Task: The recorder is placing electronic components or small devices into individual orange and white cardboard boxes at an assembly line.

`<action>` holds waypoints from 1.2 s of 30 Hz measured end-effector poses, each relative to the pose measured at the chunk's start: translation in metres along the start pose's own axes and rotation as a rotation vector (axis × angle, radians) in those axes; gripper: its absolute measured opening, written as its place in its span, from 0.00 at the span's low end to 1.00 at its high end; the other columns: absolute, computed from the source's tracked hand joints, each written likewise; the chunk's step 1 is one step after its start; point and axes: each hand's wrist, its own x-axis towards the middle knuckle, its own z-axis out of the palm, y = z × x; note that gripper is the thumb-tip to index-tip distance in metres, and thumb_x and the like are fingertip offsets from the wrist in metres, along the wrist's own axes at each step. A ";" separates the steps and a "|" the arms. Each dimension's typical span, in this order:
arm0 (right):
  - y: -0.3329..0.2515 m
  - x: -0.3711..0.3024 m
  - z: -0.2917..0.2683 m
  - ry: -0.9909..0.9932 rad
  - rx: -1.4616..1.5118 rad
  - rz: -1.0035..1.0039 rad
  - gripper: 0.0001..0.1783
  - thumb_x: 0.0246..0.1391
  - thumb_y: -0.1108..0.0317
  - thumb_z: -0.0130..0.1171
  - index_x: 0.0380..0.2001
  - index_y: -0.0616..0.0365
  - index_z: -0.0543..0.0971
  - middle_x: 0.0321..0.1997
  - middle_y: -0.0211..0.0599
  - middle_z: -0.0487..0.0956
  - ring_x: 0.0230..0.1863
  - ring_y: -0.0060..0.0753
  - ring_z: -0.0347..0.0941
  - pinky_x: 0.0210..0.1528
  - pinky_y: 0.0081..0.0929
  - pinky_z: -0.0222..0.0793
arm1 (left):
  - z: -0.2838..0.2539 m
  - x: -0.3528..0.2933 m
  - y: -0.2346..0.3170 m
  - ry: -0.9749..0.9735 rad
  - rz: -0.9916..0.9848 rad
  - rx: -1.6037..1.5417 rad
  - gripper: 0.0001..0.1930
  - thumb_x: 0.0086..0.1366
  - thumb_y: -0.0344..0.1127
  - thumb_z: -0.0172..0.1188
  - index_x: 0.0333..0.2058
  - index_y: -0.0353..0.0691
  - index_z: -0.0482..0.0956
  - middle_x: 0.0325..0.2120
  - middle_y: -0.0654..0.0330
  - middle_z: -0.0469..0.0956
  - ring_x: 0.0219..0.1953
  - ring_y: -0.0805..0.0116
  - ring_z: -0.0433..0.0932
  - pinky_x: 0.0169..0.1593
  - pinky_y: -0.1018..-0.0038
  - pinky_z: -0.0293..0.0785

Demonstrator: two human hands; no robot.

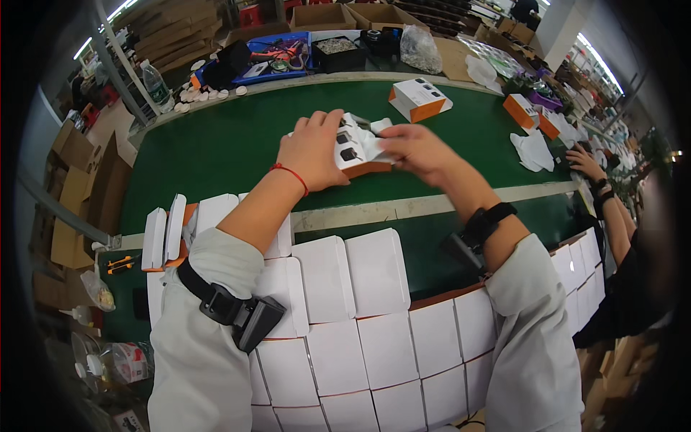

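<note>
My left hand point(313, 147) is closed around the left side of a small white and orange box point(348, 153) with dark product pictures on it. The box is held just over the green work surface point(237, 129). At the box's right end, my right hand point(421, 150) pinches a piece of thin white wrapping point(380, 127); motion blurs the fingertips, and whatever is inside the box is hidden. Farther back stands another white and orange box point(417, 99) of the same kind.
Rows of white boxes point(389, 349) fill the near side, some with raised flaps point(378, 270). At the back are a blue tray point(281, 56) of tools and a clear bag point(419, 50). A co-worker's hand point(586, 162) is at the right, near white wrapping point(531, 151). A bottle point(154, 83) stands left.
</note>
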 end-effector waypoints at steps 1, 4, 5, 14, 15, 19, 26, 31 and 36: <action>0.000 0.002 -0.015 0.177 -0.172 -0.027 0.19 0.57 0.64 0.68 0.50 0.59 0.79 0.39 0.34 0.81 0.39 0.25 0.76 0.37 0.26 0.74 | -0.002 0.000 -0.004 -0.003 -0.006 0.001 0.56 0.36 0.44 0.83 0.66 0.45 0.63 0.60 0.53 0.70 0.63 0.49 0.69 0.62 0.53 0.72; 0.019 -0.006 -0.106 0.630 -1.094 -0.211 0.19 0.52 0.68 0.65 0.49 0.58 0.80 0.44 0.50 0.83 0.49 0.44 0.81 0.52 0.41 0.76 | -0.007 0.003 0.001 -0.173 -0.143 0.171 0.52 0.37 0.46 0.84 0.63 0.48 0.66 0.60 0.57 0.70 0.64 0.53 0.68 0.61 0.45 0.70; 0.012 -0.007 -0.121 0.552 -0.772 0.024 0.21 0.52 0.63 0.67 0.50 0.55 0.81 0.49 0.50 0.81 0.50 0.48 0.80 0.55 0.42 0.75 | -0.007 0.003 0.000 -0.205 -0.120 0.242 0.52 0.37 0.47 0.84 0.63 0.48 0.66 0.60 0.58 0.70 0.64 0.53 0.68 0.62 0.44 0.68; 0.006 -0.006 0.006 0.183 -0.973 -0.325 0.28 0.55 0.49 0.66 0.53 0.57 0.81 0.51 0.56 0.82 0.52 0.56 0.79 0.57 0.44 0.73 | 0.001 -0.002 -0.004 -0.126 -0.038 0.103 0.55 0.36 0.48 0.84 0.66 0.51 0.64 0.61 0.59 0.70 0.65 0.54 0.67 0.63 0.46 0.66; 0.003 -0.002 -0.005 0.187 -0.975 -0.322 0.28 0.55 0.49 0.66 0.53 0.57 0.81 0.51 0.56 0.82 0.52 0.56 0.79 0.57 0.44 0.73 | 0.002 -0.002 -0.004 -0.096 0.021 0.108 0.56 0.36 0.48 0.84 0.66 0.51 0.64 0.61 0.59 0.70 0.65 0.54 0.67 0.63 0.46 0.67; 0.008 0.003 -0.071 0.687 -1.145 -0.138 0.14 0.53 0.60 0.65 0.37 0.58 0.86 0.40 0.50 0.85 0.45 0.51 0.83 0.50 0.46 0.77 | -0.003 0.000 -0.001 -0.138 -0.042 0.057 0.57 0.34 0.46 0.83 0.67 0.50 0.64 0.61 0.60 0.70 0.64 0.52 0.68 0.63 0.49 0.66; 0.016 -0.007 -0.053 0.724 -1.318 -0.435 0.24 0.55 0.56 0.66 0.52 0.56 0.76 0.60 0.46 0.72 0.56 0.52 0.75 0.54 0.51 0.74 | 0.000 -0.002 -0.007 -0.103 -0.015 0.176 0.58 0.34 0.44 0.83 0.67 0.52 0.63 0.63 0.61 0.68 0.66 0.53 0.65 0.65 0.48 0.62; 0.044 -0.001 -0.098 0.695 -1.586 -0.026 0.15 0.55 0.64 0.63 0.44 0.55 0.78 0.49 0.44 0.77 0.49 0.49 0.79 0.47 0.47 0.76 | 0.001 0.002 -0.006 -0.078 0.016 0.089 0.58 0.34 0.44 0.83 0.67 0.52 0.63 0.63 0.60 0.68 0.66 0.53 0.65 0.65 0.47 0.62; -0.005 -0.007 -0.043 0.753 -1.027 -0.947 0.11 0.52 0.76 0.57 0.40 0.56 0.76 0.42 0.49 0.76 0.41 0.58 0.76 0.43 0.48 0.73 | 0.006 0.003 -0.008 -0.089 0.049 0.115 0.58 0.35 0.43 0.83 0.68 0.50 0.62 0.63 0.59 0.68 0.65 0.51 0.66 0.65 0.48 0.63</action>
